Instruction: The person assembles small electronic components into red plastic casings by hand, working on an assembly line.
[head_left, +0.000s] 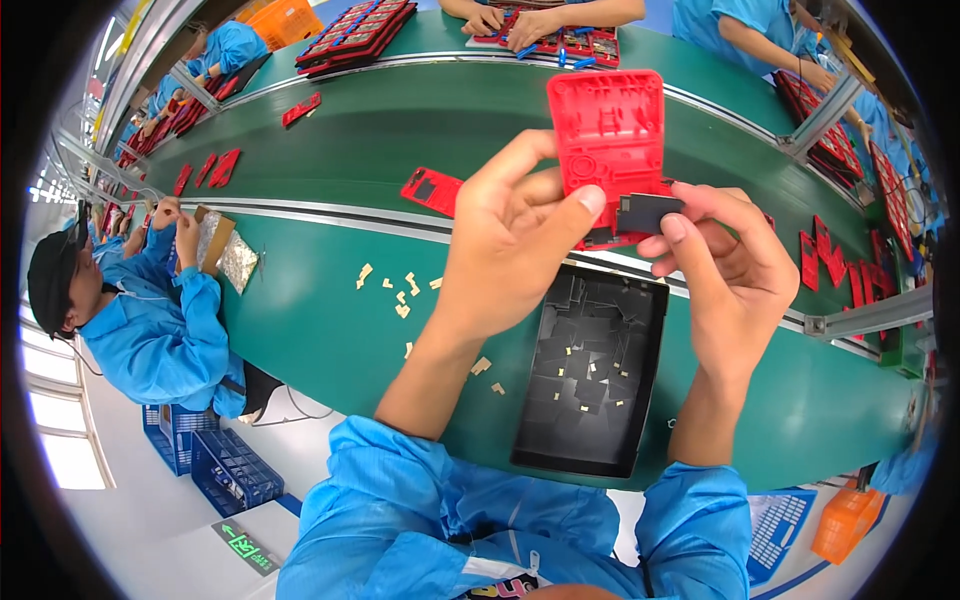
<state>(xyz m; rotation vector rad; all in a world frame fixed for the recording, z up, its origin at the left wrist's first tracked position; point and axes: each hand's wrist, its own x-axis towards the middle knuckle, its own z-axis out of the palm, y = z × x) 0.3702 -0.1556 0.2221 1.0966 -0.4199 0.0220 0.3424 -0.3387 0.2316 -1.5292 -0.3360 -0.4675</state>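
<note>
While the left hand point(510, 240) supports the red plastic casing point(608, 120) from its left side, the right hand point(738, 275) holds a dark flat piece point(646, 213) over the lower part of this casing. The right grip is nearly closed: the thumb and the fingertips pinch the piece by its right end, and its left end is free. From this grip, the piece points toward the left, with its long axis almost sideways, whereas the casing has its long axis nearly upright in the view, so the two cross each other. The left fingers are bent behind the casing and the left thumb presses on its inner face; the thumb's tip is just beside the free end of the piece. Whether the piece touches the casing or is only above it, I cannot tell. Below both hands, the black tray point(572, 464) stands on the green bench point(310, 340), with dark sheets inside; small pale pieces point(403, 311) lie to its left.
</note>
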